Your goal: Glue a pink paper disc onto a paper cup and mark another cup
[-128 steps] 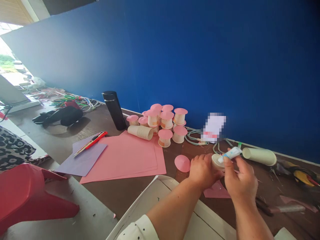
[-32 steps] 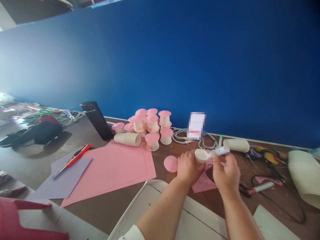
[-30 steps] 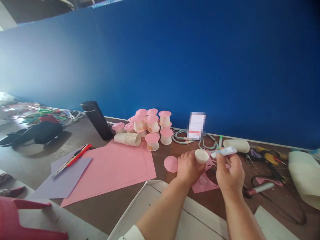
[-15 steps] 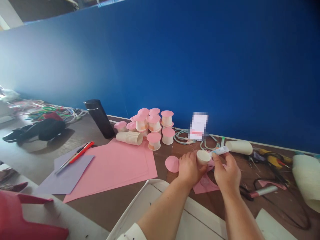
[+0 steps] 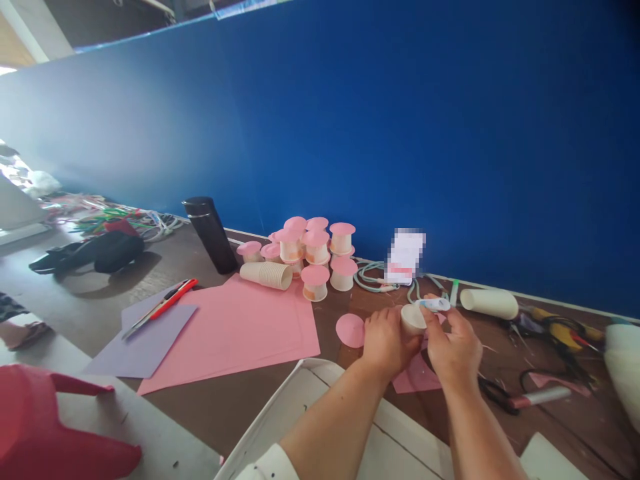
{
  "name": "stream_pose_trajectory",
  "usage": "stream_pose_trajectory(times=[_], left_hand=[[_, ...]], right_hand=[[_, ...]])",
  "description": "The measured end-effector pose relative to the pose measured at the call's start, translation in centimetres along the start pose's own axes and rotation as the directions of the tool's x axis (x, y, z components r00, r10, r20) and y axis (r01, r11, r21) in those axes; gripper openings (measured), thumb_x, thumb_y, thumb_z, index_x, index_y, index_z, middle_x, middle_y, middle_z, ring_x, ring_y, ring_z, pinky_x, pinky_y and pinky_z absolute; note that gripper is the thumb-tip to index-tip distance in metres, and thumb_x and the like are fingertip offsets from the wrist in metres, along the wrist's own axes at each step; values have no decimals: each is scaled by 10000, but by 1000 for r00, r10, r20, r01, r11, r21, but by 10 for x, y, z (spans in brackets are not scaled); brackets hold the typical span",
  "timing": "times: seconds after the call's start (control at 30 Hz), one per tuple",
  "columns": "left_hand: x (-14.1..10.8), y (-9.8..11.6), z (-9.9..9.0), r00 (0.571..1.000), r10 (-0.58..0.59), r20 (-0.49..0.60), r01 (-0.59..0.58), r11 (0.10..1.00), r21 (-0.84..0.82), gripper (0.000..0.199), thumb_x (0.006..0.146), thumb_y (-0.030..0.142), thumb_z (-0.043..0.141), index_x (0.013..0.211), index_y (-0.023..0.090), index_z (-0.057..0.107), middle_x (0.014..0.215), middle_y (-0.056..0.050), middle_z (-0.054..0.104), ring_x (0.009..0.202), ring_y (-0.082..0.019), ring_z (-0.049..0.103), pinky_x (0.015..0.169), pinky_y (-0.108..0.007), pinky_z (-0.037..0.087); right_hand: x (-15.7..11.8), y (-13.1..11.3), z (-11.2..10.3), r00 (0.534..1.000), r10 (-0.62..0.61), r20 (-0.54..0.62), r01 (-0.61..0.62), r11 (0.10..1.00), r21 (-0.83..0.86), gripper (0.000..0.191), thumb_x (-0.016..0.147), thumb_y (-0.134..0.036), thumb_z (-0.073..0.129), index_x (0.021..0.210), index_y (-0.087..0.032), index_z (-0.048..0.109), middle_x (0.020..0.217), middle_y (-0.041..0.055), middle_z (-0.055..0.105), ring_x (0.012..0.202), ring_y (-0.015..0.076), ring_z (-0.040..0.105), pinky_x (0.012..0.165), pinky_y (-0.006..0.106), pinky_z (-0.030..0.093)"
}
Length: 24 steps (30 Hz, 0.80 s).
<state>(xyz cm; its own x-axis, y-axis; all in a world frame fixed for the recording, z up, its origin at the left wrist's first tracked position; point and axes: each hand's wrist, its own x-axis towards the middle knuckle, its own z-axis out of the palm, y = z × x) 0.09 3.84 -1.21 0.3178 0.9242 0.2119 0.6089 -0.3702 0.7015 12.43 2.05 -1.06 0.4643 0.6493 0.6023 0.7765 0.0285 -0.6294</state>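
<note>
Left hand: grip clamped round the paper cup, right of centre!
Right hand: and here's the white tube, pinched in its fingers, right at the cup's rim.
Pink disc: just left of the left hand.

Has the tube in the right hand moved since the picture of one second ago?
Yes. The tube has moved left, judged against the lying white cylinder.
</note>
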Motion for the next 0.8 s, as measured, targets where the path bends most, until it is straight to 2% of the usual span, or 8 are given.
stream_pose_trajectory(times=[0.07,0.17,0.27,0.37,0.53,0.8], left_hand=[[0,0,0,1000,4,-2,-4,1000,-2,540,741,450,631,1220,226,517,1135,-69,632,1006,-280,564,881,-420,445],[0,0,2,1000,18,-15,-18,1000,-3,520,752,458,614,1208,226,521,1128,-64,637,997,-278,568,869,-418,448],[1,-1,4,1000,19,-16,-19,1000,6,498,749,436,613,1195,232,527,1115,-55,639,992,-277,568,870,-419,447],[1,-1,4,1000,16,-14,-16,1000,4,518,741,427,621,1210,231,518,1130,-59,633,1009,-277,561,888,-420,440],[0,-2,1,1000,18,-12,-18,1000,-5,573,739,460,623,1245,223,497,1157,-66,622,1010,-282,557,881,-427,443],[1,-1,2,1000,14,3,-14,1000,9,531,745,467,614,1206,224,515,1129,-66,629,1002,-277,561,883,-417,443]], right_hand=[[1,0,1,1000,9,11,-9,1000,-20,551,815,-619,498,1047,-167,711,1012,134,699,958,287,610,831,385,432],[1,-5,-2,995,94,20,-94,995,11,545,797,-623,523,1067,-187,705,1023,118,702,963,290,615,826,386,436],[2,-10,-5,984,175,-17,-172,979,107,502,796,-587,562,1130,-232,678,1077,72,700,999,268,623,868,369,431],[1,-12,-5,977,207,-45,-201,973,112,499,782,-579,579,1132,-238,682,1068,64,707,1000,271,629,870,363,430],[0,-8,-1,976,217,20,-217,976,10,497,772,-587,568,1108,-245,699,1034,70,716,899,265,647,769,338,449],[-3,-8,-3,987,152,47,-154,987,46,522,770,-602,577,1117,-231,697,1033,77,715,916,275,645,803,347,444]])
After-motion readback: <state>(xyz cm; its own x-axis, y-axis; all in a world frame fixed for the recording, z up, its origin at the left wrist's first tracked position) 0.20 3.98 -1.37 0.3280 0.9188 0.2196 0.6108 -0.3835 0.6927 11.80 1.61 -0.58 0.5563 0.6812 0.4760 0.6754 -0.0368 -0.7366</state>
